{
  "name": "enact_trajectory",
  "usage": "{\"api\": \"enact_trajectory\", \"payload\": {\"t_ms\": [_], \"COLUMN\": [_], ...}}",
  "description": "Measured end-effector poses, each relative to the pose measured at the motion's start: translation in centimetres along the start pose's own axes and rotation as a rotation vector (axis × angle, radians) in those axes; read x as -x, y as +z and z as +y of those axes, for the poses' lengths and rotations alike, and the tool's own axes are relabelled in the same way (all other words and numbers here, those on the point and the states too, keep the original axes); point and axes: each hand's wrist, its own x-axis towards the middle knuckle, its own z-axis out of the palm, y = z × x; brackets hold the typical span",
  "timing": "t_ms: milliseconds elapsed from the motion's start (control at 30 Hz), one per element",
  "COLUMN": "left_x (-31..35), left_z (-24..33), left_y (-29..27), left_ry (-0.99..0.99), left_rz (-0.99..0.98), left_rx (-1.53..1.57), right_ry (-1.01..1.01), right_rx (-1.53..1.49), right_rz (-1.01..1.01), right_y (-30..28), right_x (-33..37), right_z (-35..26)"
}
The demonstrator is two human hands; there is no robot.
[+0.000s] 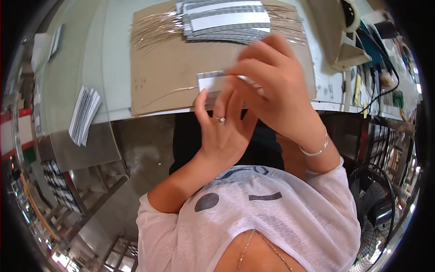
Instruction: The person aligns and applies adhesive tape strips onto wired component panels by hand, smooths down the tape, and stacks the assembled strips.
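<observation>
A small grey-and-white strip (pixel 209 81) lies at the near edge of a brown cardboard sheet (pixel 163 68). My left hand (pixel 224 129), with a ring on one finger, rests its fingertips on the strip's near edge. My right hand (pixel 272 86), with a bracelet at the wrist, is curled over the strip's right end and pinches it, hiding that end. A thin wire (pixel 170 93) lies on the cardboard just left of the strip. At the far edge of the cardboard sits a pile of grey-and-white strips (pixel 226 20) over a spread of thin wires (pixel 152 29).
Another fanned stack of strips (pixel 84 115) lies at the left of the table (pixel 72 68). A tape dispenser (pixel 346 34) and cables (pixel 378 84) stand at the right. A black fan (pixel 376 208) is on the floor at the lower right, shelving at the lower left.
</observation>
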Motion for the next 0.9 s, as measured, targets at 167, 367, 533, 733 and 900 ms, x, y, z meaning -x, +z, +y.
{"api": "enact_trajectory", "payload": {"t_ms": [167, 367, 533, 733, 900], "left_x": [1.0, 1.1, -0.1, -0.2, -0.9], "left_z": [-0.3, -0.4, -0.3, -0.3, 0.2], "left_y": [0.6, 0.0, 0.2, 0.1, -0.2], "left_ry": [0.037, 0.058, 0.035, 0.047, 0.059], "left_rz": [-0.115, -0.138, 0.039, 0.025, -0.048], "left_rx": [-0.114, -0.14, -0.077, -0.076, -0.087], "right_ry": [-0.091, 0.015, 0.32, 0.402, 0.386], "right_rx": [-0.023, -0.095, -0.193, -0.174, -0.068], "right_rz": [-0.339, -0.203, -0.074, -0.09, -0.117], "right_y": [5.4, 4.0, -0.3, -1.1, -1.7], "right_x": [-4.5, -3.7, 0.9, 3.0, 3.0], "right_z": [-1.6, -1.3, 0.7, 1.7, 1.9]}}
